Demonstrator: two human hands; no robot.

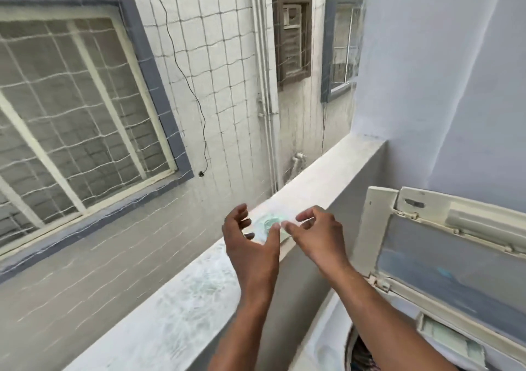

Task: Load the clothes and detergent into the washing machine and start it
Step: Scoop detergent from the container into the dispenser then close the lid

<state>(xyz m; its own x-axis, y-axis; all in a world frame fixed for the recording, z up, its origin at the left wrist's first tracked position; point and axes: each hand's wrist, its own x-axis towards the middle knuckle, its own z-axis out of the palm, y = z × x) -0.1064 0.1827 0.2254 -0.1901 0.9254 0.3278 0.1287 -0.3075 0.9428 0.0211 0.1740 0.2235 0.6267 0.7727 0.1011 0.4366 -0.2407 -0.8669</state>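
Your hands reach out together over the ledge (199, 291), the pale balcony wall top that runs from near left to far right. Between them, lying on the ledge, is a small pale green packet (269, 225), blurred, so you cannot tell what is printed on it or whether it is the detergent. Your left hand (250, 245) is just left of the packet with fingers loosely curled and spread wide; its thumb tip comes in at the packet's near edge, but whether it touches is unclear. Your right hand (316, 234) is just right of the packet, thumb and forefinger drawn narrow toward each other at the packet's right edge; you cannot tell from the blur whether they pinch it or only touch it. The other fingers of that hand are curled above. At the near right stands the washer (327, 339), top loading, with its lid (444, 256) raised and leaning back toward the blue-grey wall (444, 86). Down in the drum opening, under your right forearm, a bit of dark striped clothes (361, 353) shows. On the underside of the lid, near its bottom, is a pale green label. Beyond the ledge hangs a net (213, 57) across the gap, and behind it a tiled wall with a barred window (74, 108) on the far left.
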